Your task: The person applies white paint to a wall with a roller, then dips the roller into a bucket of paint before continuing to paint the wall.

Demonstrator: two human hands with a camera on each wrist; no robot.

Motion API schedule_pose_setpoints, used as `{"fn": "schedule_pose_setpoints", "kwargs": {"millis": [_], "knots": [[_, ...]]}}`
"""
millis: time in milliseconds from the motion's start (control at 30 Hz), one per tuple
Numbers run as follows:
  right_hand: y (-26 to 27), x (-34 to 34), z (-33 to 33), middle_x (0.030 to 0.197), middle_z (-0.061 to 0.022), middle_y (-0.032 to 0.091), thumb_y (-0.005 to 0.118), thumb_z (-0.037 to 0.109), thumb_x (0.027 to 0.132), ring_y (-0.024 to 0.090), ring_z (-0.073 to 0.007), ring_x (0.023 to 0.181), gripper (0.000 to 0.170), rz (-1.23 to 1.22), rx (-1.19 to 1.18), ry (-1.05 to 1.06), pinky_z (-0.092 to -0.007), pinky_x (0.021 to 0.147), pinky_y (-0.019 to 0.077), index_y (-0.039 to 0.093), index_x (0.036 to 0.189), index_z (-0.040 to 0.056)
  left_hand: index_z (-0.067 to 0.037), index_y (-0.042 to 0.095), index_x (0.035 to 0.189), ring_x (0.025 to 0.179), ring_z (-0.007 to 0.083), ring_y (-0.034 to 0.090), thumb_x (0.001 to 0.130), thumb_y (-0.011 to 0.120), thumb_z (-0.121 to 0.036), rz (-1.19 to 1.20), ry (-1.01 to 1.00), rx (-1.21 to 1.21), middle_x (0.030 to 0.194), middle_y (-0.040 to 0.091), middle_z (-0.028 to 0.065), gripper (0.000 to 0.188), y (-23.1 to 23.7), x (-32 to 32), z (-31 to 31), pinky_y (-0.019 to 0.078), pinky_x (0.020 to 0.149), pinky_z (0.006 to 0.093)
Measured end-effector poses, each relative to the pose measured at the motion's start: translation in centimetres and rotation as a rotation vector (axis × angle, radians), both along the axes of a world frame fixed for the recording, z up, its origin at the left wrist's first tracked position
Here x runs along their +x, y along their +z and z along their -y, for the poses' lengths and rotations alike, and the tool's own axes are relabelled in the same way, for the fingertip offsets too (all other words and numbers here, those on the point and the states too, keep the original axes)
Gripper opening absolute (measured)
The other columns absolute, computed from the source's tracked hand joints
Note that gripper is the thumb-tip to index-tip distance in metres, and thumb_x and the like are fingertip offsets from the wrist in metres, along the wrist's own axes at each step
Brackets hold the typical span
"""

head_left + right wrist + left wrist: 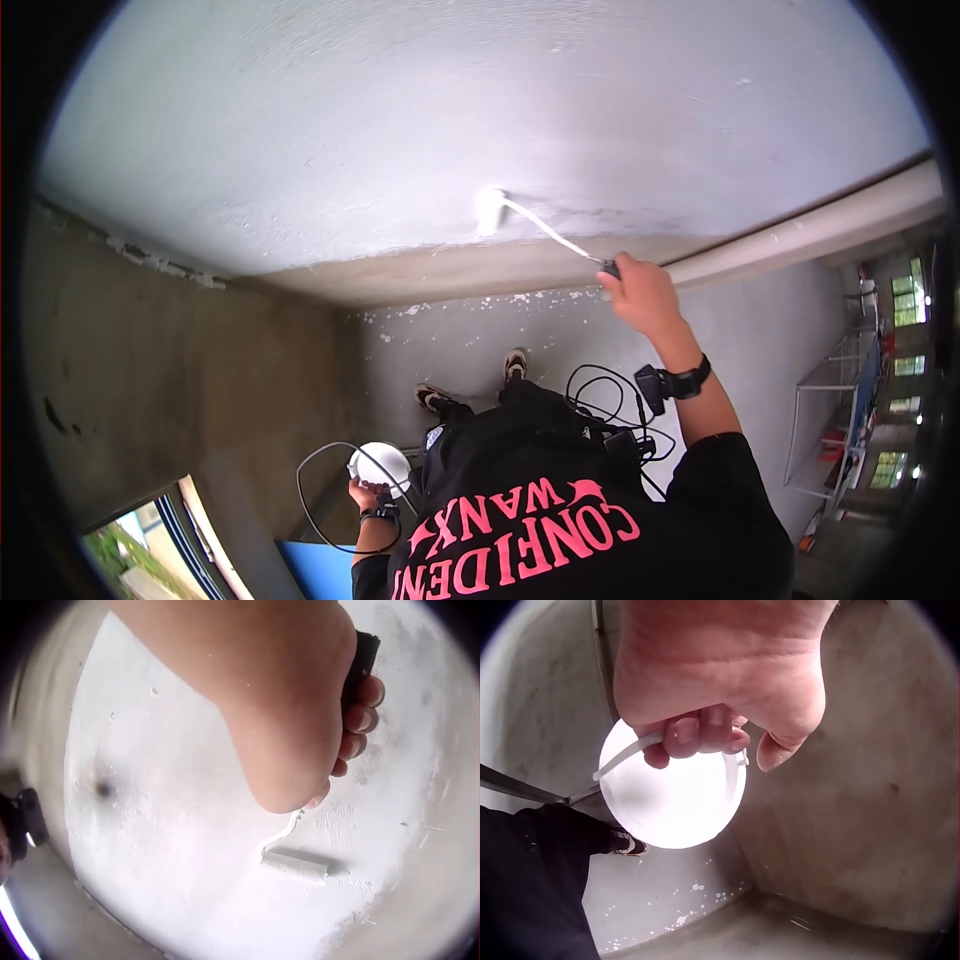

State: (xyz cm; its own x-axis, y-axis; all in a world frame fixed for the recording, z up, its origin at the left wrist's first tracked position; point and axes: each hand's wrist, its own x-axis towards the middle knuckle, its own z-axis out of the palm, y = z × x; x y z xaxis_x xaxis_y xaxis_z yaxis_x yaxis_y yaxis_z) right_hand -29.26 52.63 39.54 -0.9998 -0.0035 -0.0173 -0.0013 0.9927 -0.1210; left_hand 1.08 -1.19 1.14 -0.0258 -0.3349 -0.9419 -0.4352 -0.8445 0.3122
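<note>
My right hand (pixel 643 292) grips the dark handle (pixel 361 664) of a paint roller, fingers wrapped around it. The white roller sleeve (pixel 294 865) lies against the painted wall (pixel 400 130), near the lower border of the white coat, its bent wire frame (pixel 550 230) running back to the hand. Low at my side, my left hand (pixel 720 682) has its fingers curled around the white bail (pixel 630 754) of a small white bucket (pixel 671 795). The thumb points down apart from the bail. Glare washes out the bucket's inside.
A bare grey-brown strip (pixel 430 272) runs along the wall's foot, with white paint spots (pixel 465 312) on the floor below. A pale pipe (pixel 820 230) slopes off to the right. An unpainted side wall (pixel 200 370) meets the corner at left. Black cables (pixel 600 395) loop beside my body.
</note>
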Motion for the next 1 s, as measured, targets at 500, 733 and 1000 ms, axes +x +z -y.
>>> {"fn": "schedule_pose_setpoints", "kwargs": {"millis": [500,733,1000], "knots": [[-3.6,-1.8,-12.8,0.07,-0.0202,0.065,0.061,0.034,0.091,0.065,-0.0406,0.068,0.033,0.065,-0.103,0.031,-0.0492,0.063,0.0496,0.058,0.09,0.0014,-0.018,0.038,0.068,0.037,0.0135,0.028,0.077,0.053,-0.034,-0.18,0.087,-0.074,0.049,0.029,-0.0042,0.024,7.7,-4.0,-11.6,0.0318,0.041,0.0284],[-4.9,-1.3,-24.0,0.071,-0.0213,0.065,0.062,0.032,0.089,0.065,-0.0411,0.068,0.032,0.069,-0.1,0.013,-0.0507,0.065,0.049,0.058,0.088,0.0009,-0.016,0.047,0.082,0.042,0.0098,0.028,0.084,0.05,-0.038,-0.232,0.217,-0.175,0.059,0.043,-0.0036,0.022,8.1,-4.7,-18.7,0.0277,0.041,0.0256],[-5.2,0.4,-32.4,0.07,-0.0198,0.064,0.063,0.032,0.089,0.064,-0.041,0.068,0.032,0.076,-0.092,-0.037,-0.0514,0.063,0.0484,0.056,0.086,0.0016,-0.017,0.037,0.074,0.04,0.0116,0.026,0.083,0.055,-0.039,-0.145,0.278,-0.17,0.051,0.025,-0.0048,0.03,9.4,-5.8,-25.0,0.0302,0.046,0.027]]}}
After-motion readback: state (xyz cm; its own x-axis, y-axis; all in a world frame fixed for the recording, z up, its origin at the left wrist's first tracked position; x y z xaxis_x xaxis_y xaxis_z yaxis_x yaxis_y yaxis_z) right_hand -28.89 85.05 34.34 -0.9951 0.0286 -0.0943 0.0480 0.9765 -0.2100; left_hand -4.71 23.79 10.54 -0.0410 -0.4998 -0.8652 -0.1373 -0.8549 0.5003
